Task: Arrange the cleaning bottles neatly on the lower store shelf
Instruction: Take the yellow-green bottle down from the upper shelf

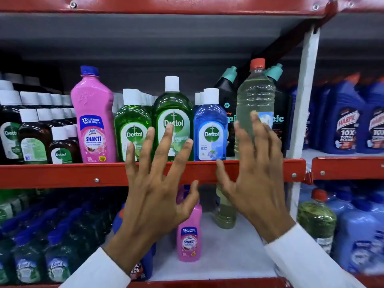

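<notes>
Pink bottle (189,233) upright, lower shelf (228,256); hands empty

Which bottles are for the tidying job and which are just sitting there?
For the job: small pink bottle and pale yellow bottle on the lower shelf; both hands, open.

Just sitting: Dettol bottles, tall pink bottle, blue Harpic bottles.

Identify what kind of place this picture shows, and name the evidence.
Most likely a shop's cleaning-products aisle: red metal shelf racks, rows of identical Dettol bottles facing forward, and stacked blue Harpic bottles.
</notes>
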Demonstrator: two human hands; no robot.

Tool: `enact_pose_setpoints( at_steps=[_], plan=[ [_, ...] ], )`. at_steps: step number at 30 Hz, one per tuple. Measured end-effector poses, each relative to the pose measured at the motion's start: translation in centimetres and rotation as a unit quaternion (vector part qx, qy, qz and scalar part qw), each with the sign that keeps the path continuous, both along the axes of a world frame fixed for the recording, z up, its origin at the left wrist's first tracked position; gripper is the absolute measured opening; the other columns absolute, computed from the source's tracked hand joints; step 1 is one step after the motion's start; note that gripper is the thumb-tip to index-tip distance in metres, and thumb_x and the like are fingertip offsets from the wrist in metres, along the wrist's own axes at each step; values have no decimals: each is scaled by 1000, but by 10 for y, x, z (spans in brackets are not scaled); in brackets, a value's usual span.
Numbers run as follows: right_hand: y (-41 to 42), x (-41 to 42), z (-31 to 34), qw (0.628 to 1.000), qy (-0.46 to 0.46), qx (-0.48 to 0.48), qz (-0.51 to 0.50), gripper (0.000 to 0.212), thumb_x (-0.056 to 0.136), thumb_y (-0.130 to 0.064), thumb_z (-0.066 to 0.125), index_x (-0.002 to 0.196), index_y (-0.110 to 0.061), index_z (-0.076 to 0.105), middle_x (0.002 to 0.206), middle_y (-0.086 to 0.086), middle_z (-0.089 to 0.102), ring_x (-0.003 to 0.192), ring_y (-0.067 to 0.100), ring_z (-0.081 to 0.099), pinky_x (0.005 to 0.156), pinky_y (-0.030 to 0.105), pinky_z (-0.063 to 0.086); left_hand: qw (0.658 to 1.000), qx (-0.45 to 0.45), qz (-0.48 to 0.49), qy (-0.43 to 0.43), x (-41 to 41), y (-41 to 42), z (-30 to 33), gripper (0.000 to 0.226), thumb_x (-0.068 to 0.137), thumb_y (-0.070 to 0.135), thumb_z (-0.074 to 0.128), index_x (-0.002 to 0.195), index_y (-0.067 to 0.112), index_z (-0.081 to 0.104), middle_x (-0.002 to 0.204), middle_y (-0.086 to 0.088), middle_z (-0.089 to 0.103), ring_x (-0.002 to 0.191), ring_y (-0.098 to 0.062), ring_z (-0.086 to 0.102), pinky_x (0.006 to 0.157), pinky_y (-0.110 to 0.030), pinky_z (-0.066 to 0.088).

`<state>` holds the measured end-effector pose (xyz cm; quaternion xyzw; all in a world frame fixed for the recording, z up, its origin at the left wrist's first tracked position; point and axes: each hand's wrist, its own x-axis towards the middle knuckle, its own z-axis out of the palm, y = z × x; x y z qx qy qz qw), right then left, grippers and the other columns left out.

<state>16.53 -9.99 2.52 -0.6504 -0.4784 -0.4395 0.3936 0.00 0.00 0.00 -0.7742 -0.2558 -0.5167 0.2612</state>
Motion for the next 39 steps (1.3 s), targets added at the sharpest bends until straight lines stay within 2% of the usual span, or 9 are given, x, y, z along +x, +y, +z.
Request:
enact_pose_setpoints(
  at_steps=[4,8,10,12,16,22,26,31,39],
  plan=[
    [18,21,22,989,142,19,-20,94,87,-51,58,157,-4,17,166,21,16,149,40,24,119,53,27,999,-25,-8,32,6,7,-16,74,83,50,60,151,23,45,164,-14,35,154,-39,27,119,-69,25],
    [34,45,39,967,254,22,19,119,79,-51,75,159,-5,-1,161,21,24,144,44,31,109,61,36,997,-61,-3,52,15,13,-26,74,85,53,54,151,22,42,163,-12,36,156,-36,24,123,-67,22],
    [41,55,45,951,304,41,47,126,72,-46,84,158,-5,2,158,20,29,142,45,35,110,58,37,996,-73,-1,58,18,15,-29,73,85,53,53,150,22,42,160,-11,42,155,-35,27,123,-67,23],
    [45,63,50,940,328,71,56,120,65,-43,90,152,-2,20,149,19,41,135,43,43,108,53,43,996,-75,-1,58,20,16,-32,73,85,52,54,150,21,43,157,-10,46,153,-34,31,123,-68,22],
    [49,70,53,938,313,128,76,93,56,-36,93,128,-1,45,126,15,52,118,34,53,100,45,49,996,-76,-1,52,22,16,-33,73,86,52,51,150,19,43,156,-11,48,149,-34,38,122,-69,21],
    [32,63,61,918,239,287,130,91,58,-33,89,132,-3,45,127,10,48,115,22,50,94,12,35,997,-69,-3,45,23,18,-33,72,86,53,49,149,18,46,155,-12,50,147,-35,42,121,-70,23],
    [-2,48,74,897,186,366,167,92,55,-33,92,130,0,49,124,11,56,105,8,52,87,-3,35,998,-62,-14,22,26,20,-33,70,85,53,51,146,19,50,151,-11,54,144,-33,44,123,-67,21],
    [-46,30,34,893,224,333,203,87,48,-39,96,120,-21,51,110,-16,65,98,-5,65,88,13,52,998,-61,-35,3,26,21,-31,65,86,51,53,143,20,54,147,-8,57,140,-31,48,125,-62,21],
    [-53,21,-101,885,323,242,231,106,38,-53,91,132,-36,45,112,-46,58,103,-23,57,82,-6,40,998,-51,-31,-6,25,20,-30,59,87,49,56,138,19,58,135,-6,63,130,-30,54,124,-61,24]
  ],
)
